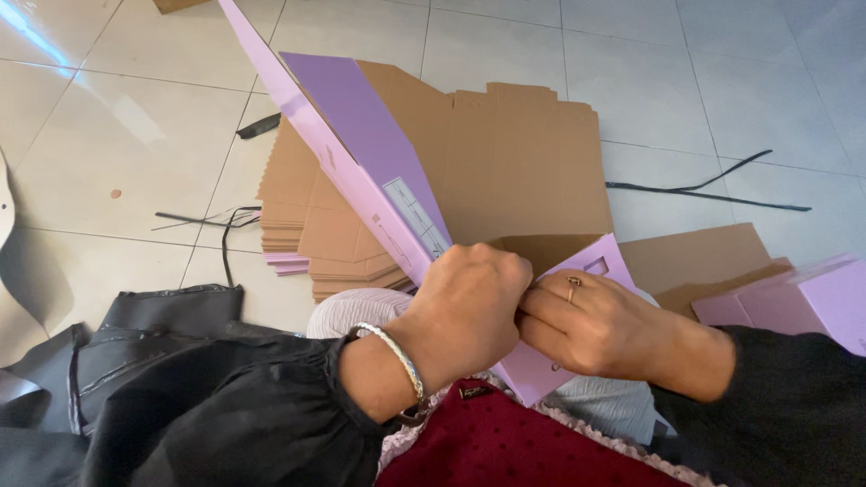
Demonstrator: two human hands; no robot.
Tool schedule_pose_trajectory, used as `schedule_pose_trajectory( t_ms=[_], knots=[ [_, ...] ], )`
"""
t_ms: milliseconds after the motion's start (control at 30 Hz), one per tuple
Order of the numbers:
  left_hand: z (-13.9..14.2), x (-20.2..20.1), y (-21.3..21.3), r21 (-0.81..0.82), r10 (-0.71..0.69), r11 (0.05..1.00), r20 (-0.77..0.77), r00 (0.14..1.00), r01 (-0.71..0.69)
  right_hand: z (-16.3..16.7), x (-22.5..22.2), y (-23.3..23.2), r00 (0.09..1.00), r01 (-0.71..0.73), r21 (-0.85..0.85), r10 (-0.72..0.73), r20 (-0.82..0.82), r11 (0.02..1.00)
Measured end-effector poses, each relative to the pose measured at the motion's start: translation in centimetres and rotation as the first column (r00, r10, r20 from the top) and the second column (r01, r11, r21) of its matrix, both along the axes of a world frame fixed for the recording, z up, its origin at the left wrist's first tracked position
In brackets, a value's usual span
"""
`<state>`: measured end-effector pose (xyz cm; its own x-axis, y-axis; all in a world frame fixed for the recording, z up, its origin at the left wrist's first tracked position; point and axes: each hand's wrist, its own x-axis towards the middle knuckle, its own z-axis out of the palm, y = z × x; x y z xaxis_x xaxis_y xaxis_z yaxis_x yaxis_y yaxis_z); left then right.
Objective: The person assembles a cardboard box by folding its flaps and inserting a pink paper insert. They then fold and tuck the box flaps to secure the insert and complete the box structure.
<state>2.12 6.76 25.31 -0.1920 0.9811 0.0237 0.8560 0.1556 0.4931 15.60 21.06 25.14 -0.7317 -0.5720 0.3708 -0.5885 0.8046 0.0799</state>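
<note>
Gripping a lilac cardboard box blank (pixel 361 153), left hand (pixel 469 302) fisted tight, right hand (pixel 586 325) fingers pinching its flap

Lilac flat carton (pixel 361 153), partly folded, held tilted at centre; a pale rectangular label (pixel 417 219) sits on its inner face. Brown flat cartons (pixel 505 162) stacked on the floor behind it. Folded lilac box (pixel 812 302) at right edge, possibly finished; view cropped.
</note>
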Motion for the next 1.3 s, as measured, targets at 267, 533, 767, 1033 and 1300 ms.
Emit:
schedule_pose_trajectory(
  t_ms=[267,533,767,1033,1300],
  knots=[
    [-0.4,0.2,0.0,0.049,0.017,0.999,0.027,0.999,-0.018,-1.5,-0.5,1.5,0.967,-0.140,0.017,0.140,-0.213,0.990],
    [-0.5,0.2,0.3,0.016,0.029,0.999,0.019,0.999,-0.029,-0.9,-0.4,1.0,0.986,-0.101,0.001,0.100,-0.135,0.995],
    [-0.5,-0.2,0.3,0.016,0.060,0.998,0.072,0.996,-0.061,0.0,-0.8,0.6,0.997,-0.078,-0.051,0.079,0.024,0.996],
    [-0.9,-0.2,0.1,-0.030,0.077,0.997,0.147,0.986,-0.074,-1.1,-0.1,1.0,0.995,-0.084,-0.072,0.088,0.047,0.994],
    [-2.0,0.8,0.1,-0.049,0.064,0.997,0.128,0.990,-0.058,-3.5,1.7,1.4,0.994,-0.098,-0.114,0.093,-0.050,0.989]
  ],
)
